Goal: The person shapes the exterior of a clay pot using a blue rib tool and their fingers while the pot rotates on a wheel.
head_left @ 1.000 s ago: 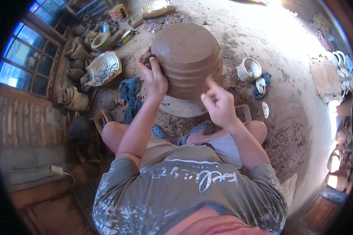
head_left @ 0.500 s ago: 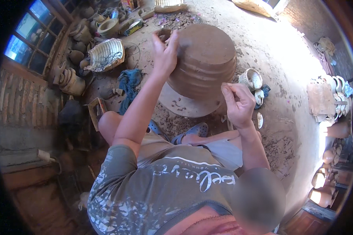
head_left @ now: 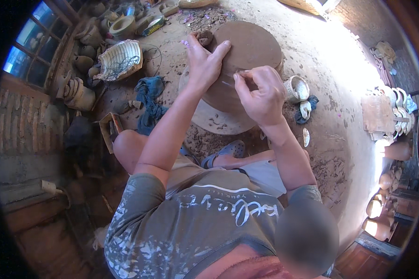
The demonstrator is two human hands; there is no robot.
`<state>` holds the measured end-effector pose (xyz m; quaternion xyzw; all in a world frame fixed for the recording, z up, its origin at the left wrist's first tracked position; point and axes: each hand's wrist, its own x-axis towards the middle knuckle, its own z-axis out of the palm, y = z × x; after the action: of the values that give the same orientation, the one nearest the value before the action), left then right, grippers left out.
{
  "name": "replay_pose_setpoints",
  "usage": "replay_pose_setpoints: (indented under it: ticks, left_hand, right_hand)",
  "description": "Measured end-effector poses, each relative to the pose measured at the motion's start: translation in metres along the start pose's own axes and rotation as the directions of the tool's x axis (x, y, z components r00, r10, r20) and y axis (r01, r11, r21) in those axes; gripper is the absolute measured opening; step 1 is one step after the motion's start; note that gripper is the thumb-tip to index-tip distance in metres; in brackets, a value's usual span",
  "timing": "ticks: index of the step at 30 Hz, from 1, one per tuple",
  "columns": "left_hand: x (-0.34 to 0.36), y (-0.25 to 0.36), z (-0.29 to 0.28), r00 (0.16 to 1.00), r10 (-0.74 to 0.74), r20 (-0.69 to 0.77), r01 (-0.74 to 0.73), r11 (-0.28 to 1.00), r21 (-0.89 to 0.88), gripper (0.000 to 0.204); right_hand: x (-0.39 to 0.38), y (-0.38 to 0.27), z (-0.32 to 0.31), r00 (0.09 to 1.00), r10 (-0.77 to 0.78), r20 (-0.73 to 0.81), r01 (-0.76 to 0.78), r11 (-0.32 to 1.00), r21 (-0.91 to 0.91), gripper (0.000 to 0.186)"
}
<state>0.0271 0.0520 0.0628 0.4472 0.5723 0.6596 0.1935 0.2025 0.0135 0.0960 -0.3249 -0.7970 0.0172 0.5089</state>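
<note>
Clay pot [head_left: 253, 51], large, brown and ridged, is sitting mouth-down on a round turning slab [head_left: 219, 122] on the earthen floor, directly ahead of my knees. I am pressing my left hand [head_left: 204, 63] flat against its upper wall, fingers spread apart and lying on the clay. I am holding my right hand [head_left: 263, 95] against the near side of the pot, fingers curled together and pinched at the thumb; I cannot tell whether a tool is sitting in that pinch. Just beside the pot on my right, a small woven basket [head_left: 296, 88] is resting next to a dark cloth. On my left, a blue rag [head_left: 149, 100] is lying on the floor, with a larger pale basket [head_left: 120, 59] beyond it. Clay crumbs are lying around the slab. 1 blue sandal [head_left: 226, 153] is showing near my folded leg.
</note>
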Motion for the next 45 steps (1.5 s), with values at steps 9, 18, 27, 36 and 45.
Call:
replay_pose_setpoints:
  ticks: [9,18,27,36,45]
  left_hand:
    - [0.028,-0.017,-0.008,0.978,0.042,0.206,-0.010,0.988,-0.154,0.058]
    - [0.047,-0.007,-0.013,0.927,0.048,0.371,0.102,0.922,-0.375,0.069]
    - [0.064,-0.024,-0.008,0.911,0.036,0.412,0.103,0.946,-0.309,0.072]
    - [0.066,-0.034,-0.002,0.946,0.066,0.317,-0.020,0.989,-0.146,0.062]
    - [0.054,-0.013,-0.011,0.927,-0.006,0.374,0.053,0.992,-0.115,0.090]
  right_hand:
    - [0.003,0.011,-0.010,0.993,0.112,0.038,-0.112,0.994,-0.003,0.027]
    - [0.007,0.076,-0.053,0.888,0.370,0.273,-0.409,0.907,0.101,0.043]
    - [0.032,0.097,-0.083,0.932,-0.141,0.334,0.093,0.983,0.156,0.021]
    - [0.082,0.078,-0.063,0.737,-0.336,0.586,0.280,0.941,0.188,0.048]
    - [0.088,0.060,-0.061,0.707,-0.226,0.670,0.210,0.972,0.106,0.049]
